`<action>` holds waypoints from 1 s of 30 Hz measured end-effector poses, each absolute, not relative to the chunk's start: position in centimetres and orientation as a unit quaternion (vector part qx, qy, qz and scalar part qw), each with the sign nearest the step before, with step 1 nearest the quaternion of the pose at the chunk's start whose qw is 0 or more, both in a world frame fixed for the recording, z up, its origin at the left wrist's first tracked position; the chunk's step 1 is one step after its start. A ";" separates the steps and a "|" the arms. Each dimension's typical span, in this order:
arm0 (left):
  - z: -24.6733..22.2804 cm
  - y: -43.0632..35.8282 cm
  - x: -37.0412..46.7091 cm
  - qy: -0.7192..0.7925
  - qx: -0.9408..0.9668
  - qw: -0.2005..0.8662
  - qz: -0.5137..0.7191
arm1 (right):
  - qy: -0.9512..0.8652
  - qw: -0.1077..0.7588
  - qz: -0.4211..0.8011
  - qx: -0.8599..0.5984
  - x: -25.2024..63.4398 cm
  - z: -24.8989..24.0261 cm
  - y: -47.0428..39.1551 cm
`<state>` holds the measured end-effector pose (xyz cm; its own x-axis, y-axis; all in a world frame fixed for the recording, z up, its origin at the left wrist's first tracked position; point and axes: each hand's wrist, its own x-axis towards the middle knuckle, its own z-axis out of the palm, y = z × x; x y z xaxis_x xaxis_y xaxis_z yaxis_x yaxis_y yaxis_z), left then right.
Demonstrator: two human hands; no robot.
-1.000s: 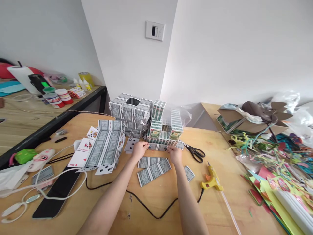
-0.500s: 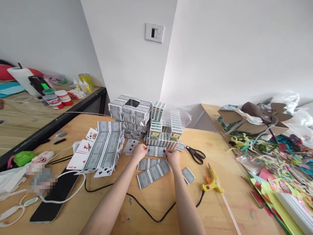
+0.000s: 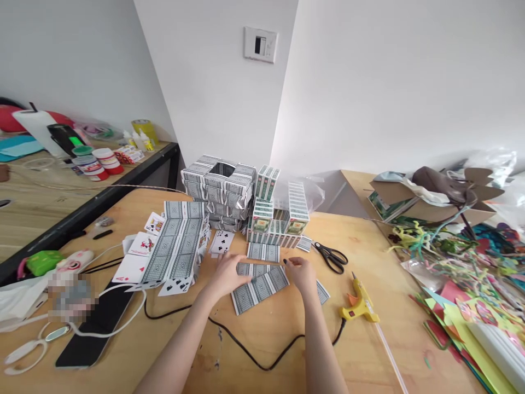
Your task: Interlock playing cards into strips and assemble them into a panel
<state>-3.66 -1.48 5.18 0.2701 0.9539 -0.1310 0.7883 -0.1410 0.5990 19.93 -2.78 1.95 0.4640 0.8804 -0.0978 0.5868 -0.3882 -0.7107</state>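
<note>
Three strips of joined playing cards with grey patterned backs lie on the table: a back strip [image 3: 263, 251] by the card boxes, a middle strip [image 3: 259, 270] partly covered, and a tilted front strip [image 3: 261, 290]. My left hand [image 3: 229, 274] is open over the left end of the middle strip, thumb and fingers apart. My right hand [image 3: 301, 274] hovers near the right ends of the strips, fingers loosely bent and nothing visible in them. Behind stand small green-and-white card boxes [image 3: 298, 210]. A short card piece [image 3: 322, 293] is partly hidden by my right wrist.
A structure of folded cards [image 3: 221, 189] stands at the back, with a long card panel [image 3: 174, 246] to its left. Black scissors [image 3: 332, 257] and a yellow glue gun [image 3: 359, 303] lie right. A black cable [image 3: 258, 364] crosses in front; a phone [image 3: 94, 334] lies left.
Both hands have drawn back from the back strip, which now lies released before the boxes. They have come down toward the middle and front strips, the left hand's fingers spreading.
</note>
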 end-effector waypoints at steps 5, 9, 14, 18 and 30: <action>4.0 -3.2 -4.3 0.601 0.753 0.257 0.067 | -0.464 0.275 0.308 -0.784 19.6 1.7 -4.5; 3.6 -2.8 -4.0 0.606 0.740 0.276 0.094 | -0.460 0.297 0.330 -0.769 18.8 1.8 -4.7; 3.3 -2.7 -4.4 0.606 0.719 0.308 0.144 | -0.486 0.331 0.356 -0.726 18.8 1.5 -5.2; 3.5 -2.6 -5.2 0.569 0.707 0.374 0.191 | -0.479 0.370 0.390 -0.694 19.4 1.4 -5.7; 5.1 -3.2 -6.1 0.490 0.743 0.347 0.294 | -0.430 0.523 0.414 -0.609 19.0 1.9 -7.1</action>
<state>-6.15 -3.17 5.09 0.3465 0.9331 0.0967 0.5250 -0.2783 0.8043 18.98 -7.11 1.90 0.2886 0.9559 -0.0541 0.0900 -0.0833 -0.9924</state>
